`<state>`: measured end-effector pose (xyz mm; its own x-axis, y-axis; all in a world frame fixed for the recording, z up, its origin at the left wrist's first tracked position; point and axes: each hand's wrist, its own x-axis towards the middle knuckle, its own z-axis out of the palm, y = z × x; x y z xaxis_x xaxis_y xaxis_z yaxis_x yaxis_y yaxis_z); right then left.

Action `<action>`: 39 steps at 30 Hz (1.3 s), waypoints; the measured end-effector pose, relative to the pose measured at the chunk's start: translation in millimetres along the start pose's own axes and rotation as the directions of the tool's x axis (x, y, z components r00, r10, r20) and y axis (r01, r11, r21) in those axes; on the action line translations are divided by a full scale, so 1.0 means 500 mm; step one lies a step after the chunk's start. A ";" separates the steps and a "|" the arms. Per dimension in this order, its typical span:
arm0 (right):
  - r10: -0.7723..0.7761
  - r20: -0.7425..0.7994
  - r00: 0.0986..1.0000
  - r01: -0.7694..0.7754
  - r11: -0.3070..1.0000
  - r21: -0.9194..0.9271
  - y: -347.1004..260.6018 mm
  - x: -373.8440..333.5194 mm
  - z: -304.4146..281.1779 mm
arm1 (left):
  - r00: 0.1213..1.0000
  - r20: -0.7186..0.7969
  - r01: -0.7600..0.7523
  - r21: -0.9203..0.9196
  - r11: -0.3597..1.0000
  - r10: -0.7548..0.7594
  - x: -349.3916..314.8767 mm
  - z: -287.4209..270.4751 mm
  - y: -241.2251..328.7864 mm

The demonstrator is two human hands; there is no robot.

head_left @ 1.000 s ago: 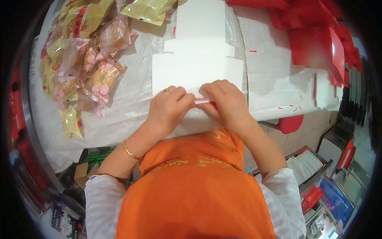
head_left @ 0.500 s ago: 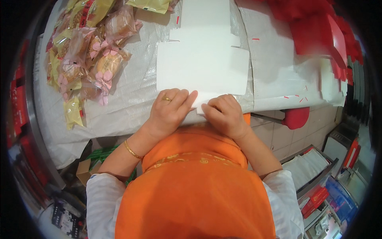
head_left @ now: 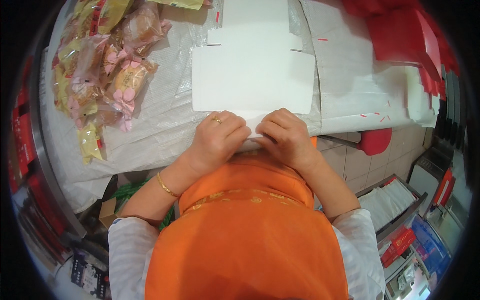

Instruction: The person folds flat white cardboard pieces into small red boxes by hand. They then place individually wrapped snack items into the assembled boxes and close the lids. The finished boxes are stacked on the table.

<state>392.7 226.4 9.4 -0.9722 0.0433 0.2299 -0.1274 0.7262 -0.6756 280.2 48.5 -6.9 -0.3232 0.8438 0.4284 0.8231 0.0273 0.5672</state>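
Observation:
A flat white cardboard box blank [head_left: 252, 75] lies on the white woven table cover [head_left: 165, 125], its near edge at the table's front. My left hand [head_left: 217, 137], with a ring and a gold bangle at the wrist, and my right hand [head_left: 285, 135] press side by side on that near edge, fingers curled over a folded flap. What is under the fingertips is hidden. An orange apron fills the lower middle of the view.
Several clear-wrapped pastries [head_left: 107, 75] with pink flower prints lie heaped at the left of the table. Red flat boxes [head_left: 405, 35] are stacked at the far right. A red stool [head_left: 375, 140] stands below the table edge, with trays of white sheets [head_left: 390, 200] at the lower right.
The pink strip seen between my fingers a second ago is no longer visible. Both hands have drawn closer together on the blank's near edge, and the view has shifted slightly.

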 end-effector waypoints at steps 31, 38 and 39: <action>-0.020 0.163 0.986 0.053 0.979 -0.198 -0.027 0.028 0.003 | 0.805 -0.154 0.548 -0.174 0.818 -0.572 0.032 -0.074 -0.048; -0.033 0.137 0.990 0.054 0.987 -0.150 -0.032 0.005 -0.015 | 0.628 -0.151 0.697 -0.327 0.638 -0.764 0.037 -0.092 -0.095; -0.056 0.132 0.990 0.076 0.984 -0.158 -0.032 0.003 -0.016 | 0.598 -0.090 0.707 -0.408 0.577 -0.796 0.044 -0.092 -0.102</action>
<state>394.9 220.3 25.8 -0.9811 -0.0882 0.1724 -0.1686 0.8268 -0.5366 209.7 41.0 6.1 -0.8910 0.4345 -0.1318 0.0562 0.3936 0.9176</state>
